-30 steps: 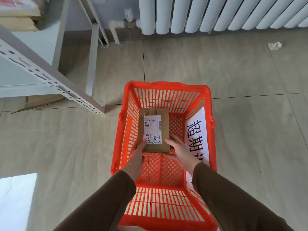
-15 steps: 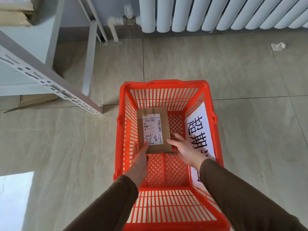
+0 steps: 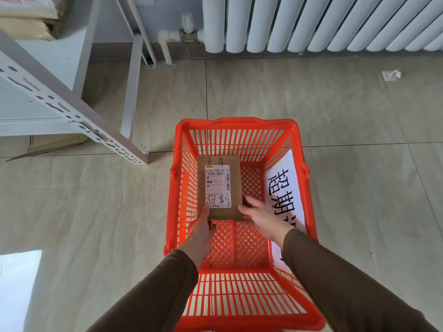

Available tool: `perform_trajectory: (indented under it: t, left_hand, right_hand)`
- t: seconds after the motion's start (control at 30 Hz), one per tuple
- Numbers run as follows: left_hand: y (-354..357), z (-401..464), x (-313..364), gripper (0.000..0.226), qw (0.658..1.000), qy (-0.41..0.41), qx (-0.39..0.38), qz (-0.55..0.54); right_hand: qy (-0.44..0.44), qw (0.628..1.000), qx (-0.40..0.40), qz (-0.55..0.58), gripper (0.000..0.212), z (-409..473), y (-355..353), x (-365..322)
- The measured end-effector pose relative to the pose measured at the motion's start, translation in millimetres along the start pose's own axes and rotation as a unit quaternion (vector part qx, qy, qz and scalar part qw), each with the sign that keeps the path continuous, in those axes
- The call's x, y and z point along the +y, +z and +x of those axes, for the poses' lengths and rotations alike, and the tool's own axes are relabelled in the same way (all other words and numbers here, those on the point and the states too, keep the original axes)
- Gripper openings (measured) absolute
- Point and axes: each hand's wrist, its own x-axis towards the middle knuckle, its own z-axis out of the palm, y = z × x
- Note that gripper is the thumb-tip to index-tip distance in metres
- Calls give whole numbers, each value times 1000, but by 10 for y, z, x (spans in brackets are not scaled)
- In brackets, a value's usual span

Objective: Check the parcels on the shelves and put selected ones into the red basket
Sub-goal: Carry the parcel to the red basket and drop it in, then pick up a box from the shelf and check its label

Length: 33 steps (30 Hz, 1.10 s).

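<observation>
A red plastic basket (image 3: 236,122) stands on the tiled floor in front of me. Inside it, low near the mesh bottom, is a small brown cardboard parcel (image 3: 236,183) with a white shipping label and handwritten characters. My left hand (image 3: 201,228) holds its near left corner, thumb on top. At the near right corner my right hand (image 3: 261,216) grips the parcel, thumb on the top edge. I cannot tell whether the parcel rests on the basket's bottom.
A white paper sign (image 3: 285,188) with large black characters hangs inside the basket's right wall. A grey metal shelf upright (image 3: 72,111) slants at the left, with stacked parcels (image 3: 26,17) above. A white radiator (image 3: 311,20) lines the far wall. A paper scrap (image 3: 390,75) lies on the floor.
Both hands have carried the parcel slightly lower and further forward inside the basket, keeping their hold on its near corners. The basket has not moved.
</observation>
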Motion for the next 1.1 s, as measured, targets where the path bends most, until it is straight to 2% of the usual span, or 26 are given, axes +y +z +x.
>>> perform_trajectory:
  t: [0.1,0.17,0.33,0.47,0.57,0.6,0.67,0.7,0.73,0.8,0.87,0.93,1.1]
  left_hand:
    - [0,-174,26,49,1000,-3,-5,26]
    - [-8,-361,62,49,999,-14,-2,44]
    - [-64,-1160,317,43,995,-18,-18,100]
    - [-105,-2050,692,60,991,2,-51,122]
    - [-136,-2823,1087,62,985,27,-88,143]
    - [-144,-3090,1226,59,984,33,-100,146]
    - [-132,-3658,1524,32,982,49,-106,146]
    - [-111,-3960,1689,18,983,61,-100,141]
    - [-92,-4287,1861,15,982,80,-92,147]
    - [-105,-4876,2196,13,976,111,-107,151]
    - [-198,-5426,2512,49,967,154,-124,163]
    - [-348,-5873,2828,61,953,205,-138,177]
    - [-1040,-7040,3640,32,887,351,-169,247]
  right_hand:
    - [8,1000,22,-19,77,-130,42,-25]
    - [4,999,38,-25,79,-342,97,-88]
    - [21,993,96,-59,63,-1227,297,-421]
    - [25,992,103,-68,57,-2079,502,-908]
    - [2,992,102,-73,47,-2815,687,-1457]
    - [-6,992,101,-74,43,-3073,762,-1662]
    - [-25,992,97,-76,27,-3581,931,-2091]
    - [-33,992,93,-80,15,-3843,1029,-2324]
    - [-45,991,92,-88,9,-4087,1133,-2546]
    - [-74,988,84,-107,15,-4528,1342,-2962]
    - [-117,981,82,-128,26,-4957,1576,-3332]
    - [-174,970,89,-144,27,-5369,1843,-3674]
    - [-324,932,74,-143,21,-6467,2717,-4398]
